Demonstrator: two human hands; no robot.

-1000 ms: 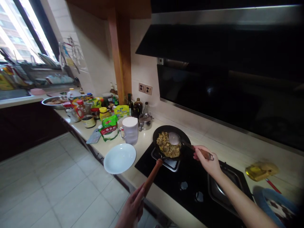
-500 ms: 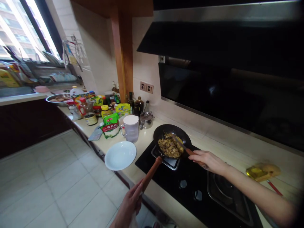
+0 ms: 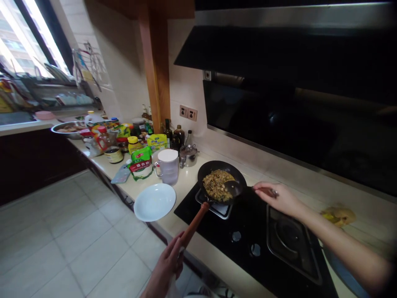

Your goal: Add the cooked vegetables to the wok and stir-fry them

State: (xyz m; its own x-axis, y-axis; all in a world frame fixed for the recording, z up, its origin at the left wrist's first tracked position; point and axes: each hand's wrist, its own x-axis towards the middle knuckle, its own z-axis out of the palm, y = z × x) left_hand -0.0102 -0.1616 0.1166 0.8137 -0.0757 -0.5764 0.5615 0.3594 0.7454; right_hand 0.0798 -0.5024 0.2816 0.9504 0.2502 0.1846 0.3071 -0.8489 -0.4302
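Our left hand [image 3: 167, 265] is clenched around the end of the wooden handle [image 3: 194, 225] of the black pan [image 3: 221, 182], which sits on the black hob [image 3: 248, 231]. Our right hand [image 3: 279, 198], at three o'clock of the pan, grips the spatula [image 3: 237, 188] resting in the fried food [image 3: 217, 184]. At nine o'clock, a white plate [image 3: 154, 202] lies on the pale, crowded counter [image 3: 186, 182] above the tiled floor [image 3: 62, 240].

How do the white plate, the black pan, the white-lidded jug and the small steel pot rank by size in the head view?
1. Black pan and white plate: they look about alike, so no order between them.
2. White-lidded jug.
3. Small steel pot: it stands farther back, which may shrink it somewhat.
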